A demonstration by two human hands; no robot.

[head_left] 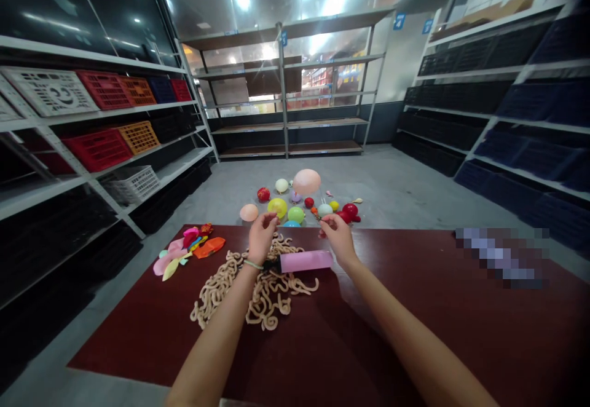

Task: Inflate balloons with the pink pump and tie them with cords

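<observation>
Warehouse aisle (295, 112), lit from overhead. White metal shelving (115, 112) runs down the left side, with a white plastic crate (48, 90), red crates (105, 89) and an orange crate (138, 138). Black bins (465, 96) and navy bins (544, 102) fill the shelving on the right. Bare-looking wood-deck shelving (283, 87) closes the far end.

Grey concrete floor (391, 179) beyond the table carries a loose scatter of inflated balloons: a large peach balloon (306, 181), a yellow-green balloon (277, 208), a green balloon (295, 214) and a dark red balloon (350, 211), among others. Light and thin-skinned, they would likely roll or pop easily.

Near edge: a dark red tabletop (115, 315), with a blurred patch at its right. On it lies a tangled heap of long tan balloons (258, 290), uninflated. These should be soft, stretchy and limp, best taken by a single neck, not the heap. Left of the heap sits a small pile of flat pink and orange balloons (188, 250).

Pink hand pump (306, 261) lies across the heap, its black nozzle (270, 265) just under the left wrist. Probably light and stiff; the barrel is the natural grip.

Left hand (261, 238) is raised, fingers drawn in narrow. Right hand (338, 238) is raised too, in a narrow pinch — neither shows clearly what, if anything, it holds.
</observation>
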